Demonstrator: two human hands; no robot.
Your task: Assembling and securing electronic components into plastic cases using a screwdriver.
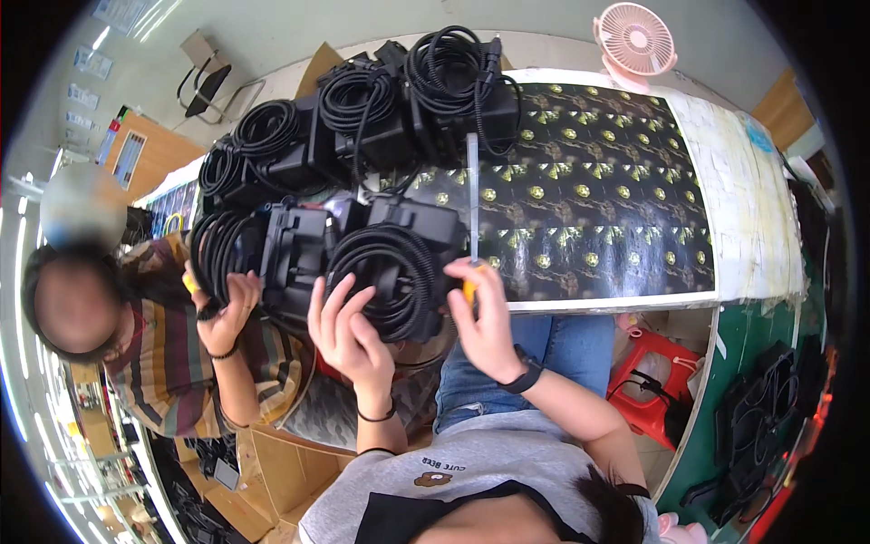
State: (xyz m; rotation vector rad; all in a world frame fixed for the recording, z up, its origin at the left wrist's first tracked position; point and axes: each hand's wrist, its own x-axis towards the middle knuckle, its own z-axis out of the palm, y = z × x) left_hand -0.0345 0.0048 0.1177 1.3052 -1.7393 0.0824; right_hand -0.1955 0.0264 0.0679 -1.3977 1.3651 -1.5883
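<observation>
A coil of black ribbed cable [390, 272] lies on a black box-shaped device [415, 218] at the near edge of the table, in front of me. My left hand [349, 340] is at the coil's lower left side, its fingers apart and touching or very close to the cable. At the right side of the same device, my right hand [485, 313] pinches a small yellow-orange thing [469, 286], mostly covered by the fingers; its kind does not show. A cable plug [330, 233] stands up beside the coil.
At my left a co-worker's hand [227, 313] is at another cable coil [217, 249]. Several black devices with coiled cables [358, 98] stand in a row behind. A grey metal strip [472, 195] crosses the dark patterned table mat [598, 208]. A pink fan [636, 41] stands far right, a red stool [652, 381] below.
</observation>
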